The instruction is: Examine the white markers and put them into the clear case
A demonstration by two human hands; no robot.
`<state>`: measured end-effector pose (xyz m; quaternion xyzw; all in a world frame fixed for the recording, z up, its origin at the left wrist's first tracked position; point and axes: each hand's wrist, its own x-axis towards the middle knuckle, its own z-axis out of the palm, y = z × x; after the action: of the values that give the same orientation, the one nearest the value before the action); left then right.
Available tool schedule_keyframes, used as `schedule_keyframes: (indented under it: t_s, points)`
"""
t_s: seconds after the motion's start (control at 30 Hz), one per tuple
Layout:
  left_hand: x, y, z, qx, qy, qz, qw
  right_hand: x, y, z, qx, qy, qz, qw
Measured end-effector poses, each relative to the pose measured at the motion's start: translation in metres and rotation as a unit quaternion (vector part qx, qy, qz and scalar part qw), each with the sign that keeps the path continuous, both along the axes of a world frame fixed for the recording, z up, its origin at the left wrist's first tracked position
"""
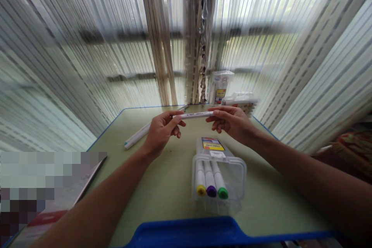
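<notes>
A white marker (194, 115) is held level above the table, one end in each hand. My left hand (162, 127) pinches its left end between thumb and fingers. My right hand (232, 123) grips the right end the same way, covering that tip. Below lies a clear plastic case (242, 174) with its end open toward me. Inside it are a yellow-ended marker (201, 180), a purple-ended marker (211, 181) and a green-ended marker (221, 183). Behind my left hand, another white marker (136, 137) rests on the table, partly hidden.
The pale green table (162, 186) has a blue edge and a blue front tray (186, 230). At the back right stand an upright clear case (222, 85) and a second clear case (241, 100). A flat item (87, 180) lies at the left. String curtains (116, 46) hang behind.
</notes>
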<state>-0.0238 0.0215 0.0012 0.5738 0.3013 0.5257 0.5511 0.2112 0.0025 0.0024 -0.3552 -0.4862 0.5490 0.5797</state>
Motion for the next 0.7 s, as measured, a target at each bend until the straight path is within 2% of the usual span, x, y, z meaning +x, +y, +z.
schedule_keyframes:
  t_s: [0.37,0.7]
  points:
    - [-0.0007,0.0018,-0.0057,0.077,0.117,0.029,0.990,-0.0024,-0.0003,-0.0073,0.031,-0.071,-0.028,0.997]
    - [-0.0012,0.0009,-0.0048,0.078,0.118,0.025,0.990,-0.0022,0.0004,-0.0064,0.026,-0.054,-0.028,0.998]
